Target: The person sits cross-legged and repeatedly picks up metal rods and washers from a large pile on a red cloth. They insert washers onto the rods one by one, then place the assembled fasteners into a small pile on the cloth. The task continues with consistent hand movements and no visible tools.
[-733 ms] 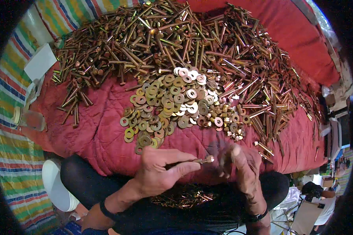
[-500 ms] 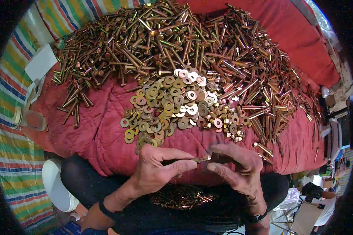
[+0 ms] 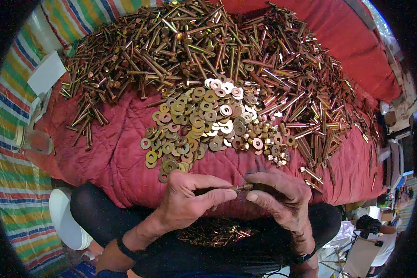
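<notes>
My left hand (image 3: 190, 197) pinches a bolt (image 3: 239, 188) between thumb and forefinger, its threaded end pointing right and the rest hidden by the fingers. At that end sits a small brownish piece that looks like a nut (image 3: 249, 186). Curled around it are the thumb and fingers of my right hand (image 3: 285, 192), partly smeared by motion. Just beyond both hands lies a heap of flat washers (image 3: 197, 125), gold and silvery. Several small nuts (image 3: 255, 131) lie at the heap's right side.
A large pile of bolts (image 3: 171, 51) covers the back of the red quilted cloth (image 3: 120, 162). More bolts (image 3: 215, 234) lie below my hands, between my legs. A white bucket (image 3: 65, 217) stands at left, near a clear jar (image 3: 37, 141). Another person (image 3: 387, 243) shows at far right.
My left hand has shifted slightly right with the bolt. My right thumb and fingers have come closer around the bolt's threaded end, where the brownish piece now shows.
</notes>
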The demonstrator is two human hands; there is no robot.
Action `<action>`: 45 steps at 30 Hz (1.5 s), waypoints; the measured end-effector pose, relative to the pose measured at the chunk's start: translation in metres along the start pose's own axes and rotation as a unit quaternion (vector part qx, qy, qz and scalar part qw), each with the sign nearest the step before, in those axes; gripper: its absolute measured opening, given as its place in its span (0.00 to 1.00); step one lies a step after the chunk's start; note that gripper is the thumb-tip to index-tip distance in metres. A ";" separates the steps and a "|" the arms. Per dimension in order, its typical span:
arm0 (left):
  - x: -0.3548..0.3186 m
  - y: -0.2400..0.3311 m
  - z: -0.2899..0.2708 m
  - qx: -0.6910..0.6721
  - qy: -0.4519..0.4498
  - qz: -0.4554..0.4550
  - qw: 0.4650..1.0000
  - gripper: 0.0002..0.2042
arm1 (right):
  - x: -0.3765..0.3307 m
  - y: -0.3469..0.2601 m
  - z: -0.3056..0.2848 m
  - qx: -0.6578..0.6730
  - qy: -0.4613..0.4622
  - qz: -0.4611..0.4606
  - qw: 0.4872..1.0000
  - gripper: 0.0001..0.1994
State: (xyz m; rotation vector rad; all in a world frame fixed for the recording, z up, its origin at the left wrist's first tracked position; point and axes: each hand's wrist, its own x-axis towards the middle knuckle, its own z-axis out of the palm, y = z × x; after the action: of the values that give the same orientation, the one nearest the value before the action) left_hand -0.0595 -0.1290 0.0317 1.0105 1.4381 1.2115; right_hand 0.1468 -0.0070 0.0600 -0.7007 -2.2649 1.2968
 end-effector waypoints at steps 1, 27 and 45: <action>0.000 0.000 0.001 -0.003 0.000 0.004 1.000 0.08 | 0.001 0.000 0.000 -0.010 -0.001 -0.011 1.000 0.13; 0.006 -0.008 -0.008 -0.242 -0.096 -0.138 0.955 0.09 | 0.003 0.003 0.005 -0.032 0.013 -0.121 0.992 0.13; 0.000 -0.004 -0.011 -0.260 0.014 -0.132 0.956 0.09 | 0.005 0.047 0.019 -0.246 0.027 -0.112 0.962 0.19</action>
State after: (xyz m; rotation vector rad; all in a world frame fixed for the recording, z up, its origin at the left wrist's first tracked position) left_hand -0.0709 -0.1314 0.0281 0.4271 1.1388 1.3106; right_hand 0.1410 0.0040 0.0102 -0.6020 -2.5562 0.6028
